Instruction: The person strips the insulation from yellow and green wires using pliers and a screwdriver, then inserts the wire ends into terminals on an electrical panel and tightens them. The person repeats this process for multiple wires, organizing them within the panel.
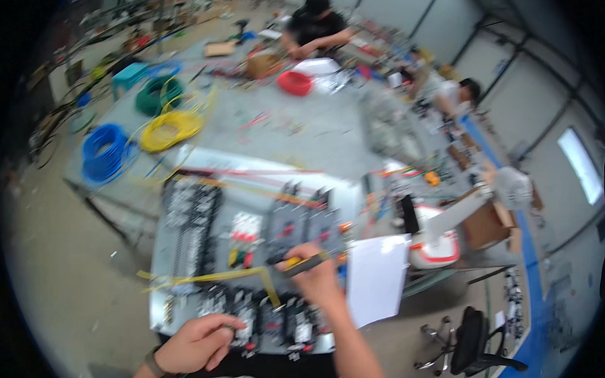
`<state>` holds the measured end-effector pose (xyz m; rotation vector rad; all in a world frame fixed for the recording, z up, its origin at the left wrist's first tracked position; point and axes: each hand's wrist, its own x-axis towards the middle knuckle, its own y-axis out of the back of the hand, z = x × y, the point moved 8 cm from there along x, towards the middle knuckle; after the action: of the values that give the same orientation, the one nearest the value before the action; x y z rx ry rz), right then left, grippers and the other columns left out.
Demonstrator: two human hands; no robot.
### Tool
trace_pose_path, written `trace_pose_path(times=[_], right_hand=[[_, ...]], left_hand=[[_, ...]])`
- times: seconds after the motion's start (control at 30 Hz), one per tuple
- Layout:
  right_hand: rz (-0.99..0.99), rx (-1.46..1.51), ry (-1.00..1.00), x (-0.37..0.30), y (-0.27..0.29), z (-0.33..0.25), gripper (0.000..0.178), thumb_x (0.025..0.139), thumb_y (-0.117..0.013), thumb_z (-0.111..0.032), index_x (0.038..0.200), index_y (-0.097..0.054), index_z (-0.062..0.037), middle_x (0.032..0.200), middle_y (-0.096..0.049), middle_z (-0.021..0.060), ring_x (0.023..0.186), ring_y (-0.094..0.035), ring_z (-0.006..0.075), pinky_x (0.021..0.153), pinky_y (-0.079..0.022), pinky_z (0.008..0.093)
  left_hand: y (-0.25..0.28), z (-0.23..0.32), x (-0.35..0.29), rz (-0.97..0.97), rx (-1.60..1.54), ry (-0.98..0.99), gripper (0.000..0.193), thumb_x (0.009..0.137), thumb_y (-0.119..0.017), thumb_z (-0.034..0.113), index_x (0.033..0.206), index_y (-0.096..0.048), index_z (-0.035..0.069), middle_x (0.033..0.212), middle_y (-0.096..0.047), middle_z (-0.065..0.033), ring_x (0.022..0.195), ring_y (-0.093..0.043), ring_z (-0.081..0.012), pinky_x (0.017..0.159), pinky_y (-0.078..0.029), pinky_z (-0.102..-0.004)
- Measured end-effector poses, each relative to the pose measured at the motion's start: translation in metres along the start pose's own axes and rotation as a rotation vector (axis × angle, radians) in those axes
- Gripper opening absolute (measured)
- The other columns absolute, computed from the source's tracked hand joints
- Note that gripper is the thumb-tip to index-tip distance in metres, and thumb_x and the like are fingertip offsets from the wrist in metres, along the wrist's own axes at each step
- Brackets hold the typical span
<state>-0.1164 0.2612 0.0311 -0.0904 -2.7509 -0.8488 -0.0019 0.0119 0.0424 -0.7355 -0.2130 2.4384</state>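
In front of me lies a metal panel (160, 260) carrying electrical parts. My right hand (317, 280) grips a hand tool with a black-and-yellow handle (304, 263) over its right half; blur hides the tool's exact kind. My left hand (200, 344) is at the near edge, fingers curled, its fingertips by a black-and-white device (246, 332) in the front row. Whatever it may pinch is hidden. Yellow wires (212, 277) run across the panel, one bent down toward the front row. Two large dark breakers (287, 231) sit beyond my right hand, beside small white breakers (246, 225).
Coils of blue (105, 153), yellow (172, 130) and green wire (159, 95) lie at the table's far left, a red coil (295, 83) farther back. White paper (377, 280) and a cardboard box (485, 224) are on the right. People work beyond; a black chair (478, 343) stands lower right.
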Motion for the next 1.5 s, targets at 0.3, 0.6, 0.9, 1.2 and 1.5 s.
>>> trace_pose_path(times=[0.3, 0.6, 0.9, 1.2, 1.5], right_hand=[[-0.004, 0.044, 0.091, 0.006, -0.001, 0.007, 0.015, 0.093, -0.074, -0.007, 0.108, -0.074, -0.0025, 0.095, -0.07, 0.0092, 0.085, -0.069, 0.0168, 0.075, -0.054, 0.0284], [0.07, 0.102, 0.23, 0.009, -0.004, -0.018, 0.013, 0.095, -0.071, -0.006, 0.108, -0.074, -0.0027, 0.099, -0.07, 0.0074, 0.091, -0.07, 0.0194, 0.076, -0.054, 0.0303], [0.117, 0.458, -0.212, 0.004, -0.007, 0.007, 0.016, 0.09, -0.078, -0.002, 0.106, -0.073, 0.0003, 0.098, -0.077, 0.0062, 0.091, -0.07, 0.0136, 0.081, -0.057, 0.0291], [0.05, 0.27, 0.017, 0.002, 0.001, 0.002, 0.012, 0.097, -0.071, -0.003, 0.107, -0.075, 0.0005, 0.104, -0.071, 0.0059, 0.1, -0.063, 0.013, 0.082, -0.051, 0.0289], [-0.028, 0.242, 0.04, 0.006, 0.002, -0.011, 0.015, 0.092, -0.071, -0.002, 0.107, -0.075, 0.0, 0.105, -0.071, 0.0098, 0.102, -0.066, 0.0209, 0.091, -0.052, 0.033]], left_hand=[[-0.008, 0.006, 0.116, -0.081, -0.464, 0.043, 0.018, 0.105, -0.05, 0.006, 0.118, -0.059, -0.001, 0.099, -0.059, -0.0043, 0.059, -0.046, -0.0065, 0.045, -0.032, -0.0211], [-0.005, 0.007, 0.158, -0.052, -0.305, 0.042, 0.017, 0.105, -0.052, 0.009, 0.116, -0.065, 0.005, 0.088, -0.055, 0.0008, 0.058, -0.038, -0.0057, 0.044, -0.026, -0.0223], [-0.02, 0.01, 0.155, 0.049, -0.194, -0.039, 0.029, 0.108, -0.045, 0.012, 0.13, -0.06, 0.0, 0.112, -0.068, -0.0089, 0.083, -0.072, -0.0135, 0.049, -0.046, -0.0239], [-0.02, 0.003, 0.153, 0.015, -0.245, -0.039, 0.035, 0.112, -0.042, 0.017, 0.138, -0.055, 0.0, 0.142, -0.058, -0.0108, 0.136, -0.057, -0.0241, 0.096, -0.056, -0.0407], [-0.018, 0.007, 0.169, 0.166, -0.422, -0.055, 0.02, 0.107, -0.051, 0.013, 0.122, -0.063, 0.005, 0.113, -0.067, -0.0031, 0.105, -0.065, -0.0123, 0.087, -0.05, -0.0262]])
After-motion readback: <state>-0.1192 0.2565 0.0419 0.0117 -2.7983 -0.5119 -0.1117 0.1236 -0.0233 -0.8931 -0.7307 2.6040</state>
